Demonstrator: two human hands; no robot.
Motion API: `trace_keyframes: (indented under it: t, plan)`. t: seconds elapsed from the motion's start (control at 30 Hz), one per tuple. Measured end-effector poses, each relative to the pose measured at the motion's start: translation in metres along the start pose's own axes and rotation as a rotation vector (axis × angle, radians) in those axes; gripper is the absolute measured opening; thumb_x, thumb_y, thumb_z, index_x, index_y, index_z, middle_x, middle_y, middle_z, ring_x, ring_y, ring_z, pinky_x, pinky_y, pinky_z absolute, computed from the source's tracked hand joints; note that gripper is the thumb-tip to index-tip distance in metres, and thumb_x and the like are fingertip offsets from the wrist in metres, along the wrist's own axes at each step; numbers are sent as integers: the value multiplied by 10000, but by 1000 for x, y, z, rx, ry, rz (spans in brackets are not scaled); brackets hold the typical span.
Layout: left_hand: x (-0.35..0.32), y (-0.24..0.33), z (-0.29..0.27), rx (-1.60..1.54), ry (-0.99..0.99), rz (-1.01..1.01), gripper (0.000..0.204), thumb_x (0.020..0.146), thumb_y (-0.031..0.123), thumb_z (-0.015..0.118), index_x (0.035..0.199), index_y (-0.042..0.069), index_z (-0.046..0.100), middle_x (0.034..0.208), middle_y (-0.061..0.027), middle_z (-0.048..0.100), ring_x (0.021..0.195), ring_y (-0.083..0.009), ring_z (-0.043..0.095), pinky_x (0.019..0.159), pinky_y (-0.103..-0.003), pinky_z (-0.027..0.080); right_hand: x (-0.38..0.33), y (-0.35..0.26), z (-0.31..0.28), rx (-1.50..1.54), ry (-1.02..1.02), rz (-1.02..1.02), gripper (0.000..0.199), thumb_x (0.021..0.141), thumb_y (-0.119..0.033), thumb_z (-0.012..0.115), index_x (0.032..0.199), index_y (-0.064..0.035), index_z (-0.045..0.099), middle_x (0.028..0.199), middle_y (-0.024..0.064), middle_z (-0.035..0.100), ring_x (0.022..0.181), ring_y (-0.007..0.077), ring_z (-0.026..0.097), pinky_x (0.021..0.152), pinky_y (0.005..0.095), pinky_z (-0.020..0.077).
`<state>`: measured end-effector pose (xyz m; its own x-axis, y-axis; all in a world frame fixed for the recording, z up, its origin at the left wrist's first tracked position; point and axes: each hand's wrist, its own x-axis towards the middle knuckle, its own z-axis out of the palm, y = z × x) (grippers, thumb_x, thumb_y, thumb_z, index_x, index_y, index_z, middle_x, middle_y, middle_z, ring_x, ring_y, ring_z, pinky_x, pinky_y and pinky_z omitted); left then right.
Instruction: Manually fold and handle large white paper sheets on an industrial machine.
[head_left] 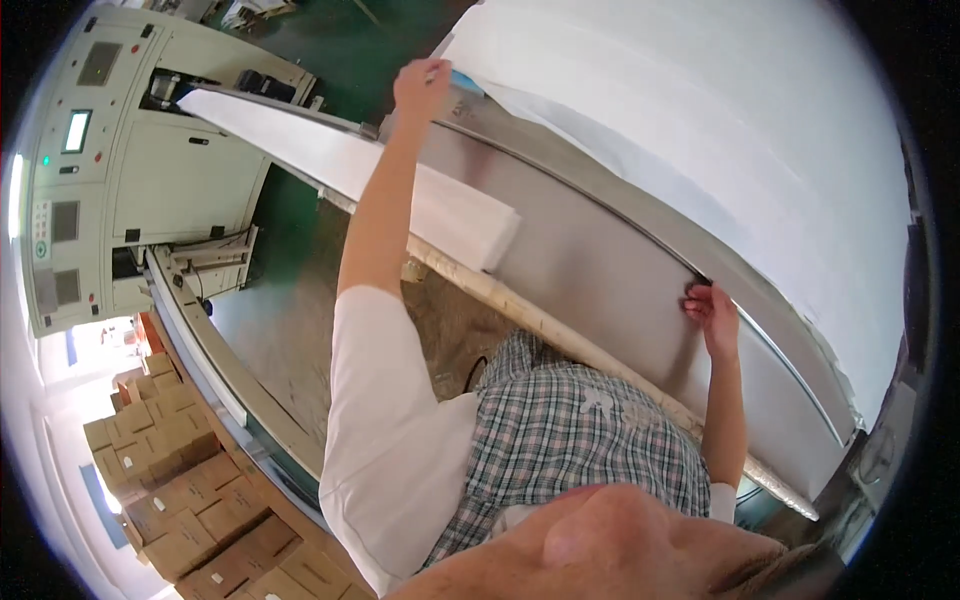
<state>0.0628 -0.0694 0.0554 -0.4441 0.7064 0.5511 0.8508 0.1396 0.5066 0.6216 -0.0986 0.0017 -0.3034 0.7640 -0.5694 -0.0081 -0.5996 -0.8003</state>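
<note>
My left hand (pixel 422 90) is stretched far forward with its fingers curled, beside a small blue piece (pixel 466 83) at the corner of a large white sheet (pixel 690 110). What those fingers hold, if anything, is hidden. My right hand (pixel 712 315) is closed at a small black piece (pixel 705 282) on a thin metal rod (pixel 600 208). The rod runs lengthwise over a grey metal table (pixel 600 285). A long white stack of folded material (pixel 455 210) lies on the table's left part and reaches toward a machine.
The pale machine cabinet (pixel 180 180) with a small screen stands at the far left. A wrapped roller (pixel 500 300) runs along the table's near edge, close to my checked apron (pixel 570 430). Several cardboard boxes (pixel 200 510) are piled at lower left, beyond a long rail (pixel 220 370).
</note>
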Motion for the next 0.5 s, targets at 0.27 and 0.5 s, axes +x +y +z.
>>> trace_keyframes:
  t: [0.27, 0.5]
  plan:
    - [54, -56, 81, -621, -49, -500, 222, 826, 205, 586, 861, -7, 640, 775, -28, 629, 694, -79, 550, 647, -212, 432, 6, 0, 14, -146, 254, 24, 432, 897, -371, 441, 791, 9, 615, 688, 84, 618, 551, 132, 579, 527, 234, 471]
    - [61, -74, 87, -869, -36, -558, 239, 842, 202, 560, 755, -12, 620, 706, -32, 614, 657, -86, 547, 623, -207, 426, 9, -4, 22, -139, 267, 32, 456, 896, -381, 438, 761, 15, 620, 661, 91, 615, 544, 137, 577, 517, 238, 466]
